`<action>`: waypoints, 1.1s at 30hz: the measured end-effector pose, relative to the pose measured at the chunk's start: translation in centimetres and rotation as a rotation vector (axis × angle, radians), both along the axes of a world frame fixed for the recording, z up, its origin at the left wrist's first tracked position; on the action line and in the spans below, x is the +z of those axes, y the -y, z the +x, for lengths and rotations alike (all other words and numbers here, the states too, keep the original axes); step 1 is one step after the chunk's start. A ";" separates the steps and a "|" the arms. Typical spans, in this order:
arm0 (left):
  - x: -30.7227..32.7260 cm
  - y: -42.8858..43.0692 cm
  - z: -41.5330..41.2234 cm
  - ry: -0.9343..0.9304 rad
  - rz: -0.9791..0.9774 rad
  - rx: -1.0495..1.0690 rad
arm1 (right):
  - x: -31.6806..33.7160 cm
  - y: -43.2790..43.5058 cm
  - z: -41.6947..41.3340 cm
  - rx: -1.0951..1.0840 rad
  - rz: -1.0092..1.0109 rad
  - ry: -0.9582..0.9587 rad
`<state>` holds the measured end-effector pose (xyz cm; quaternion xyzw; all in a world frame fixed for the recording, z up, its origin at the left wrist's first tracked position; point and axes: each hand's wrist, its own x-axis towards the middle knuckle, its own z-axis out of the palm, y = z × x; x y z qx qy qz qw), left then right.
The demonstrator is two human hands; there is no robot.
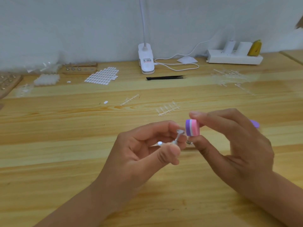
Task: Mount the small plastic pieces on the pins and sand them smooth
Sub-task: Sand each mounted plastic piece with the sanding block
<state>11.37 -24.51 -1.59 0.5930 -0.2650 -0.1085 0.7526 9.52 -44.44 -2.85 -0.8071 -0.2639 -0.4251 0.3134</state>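
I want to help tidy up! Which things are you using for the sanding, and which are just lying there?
In use: pin with small plastic piece, in the left hand; sanding block, in the right hand.
Lying about: black tweezers, clip lamp, power strip, sticker sheet.

I record the pin [177, 137] in my left hand [144, 149] as bright polished metal; the sanding block [192, 127] in my right hand [237, 145] as matt layered foam. The table [65, 128]: pale wood, visible grain, slight sheen.
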 end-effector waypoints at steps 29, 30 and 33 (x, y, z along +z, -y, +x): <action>-0.7 0.2 0.7 -0.146 0.015 -0.088 | -0.8 1.0 0.8 -0.001 -0.102 0.048; -0.8 0.2 0.7 -0.148 0.022 -0.076 | -0.8 1.3 1.2 -0.041 -0.079 0.038; -0.8 0.1 0.8 -0.164 0.052 -0.052 | -0.6 1.0 0.9 -0.030 -0.056 0.058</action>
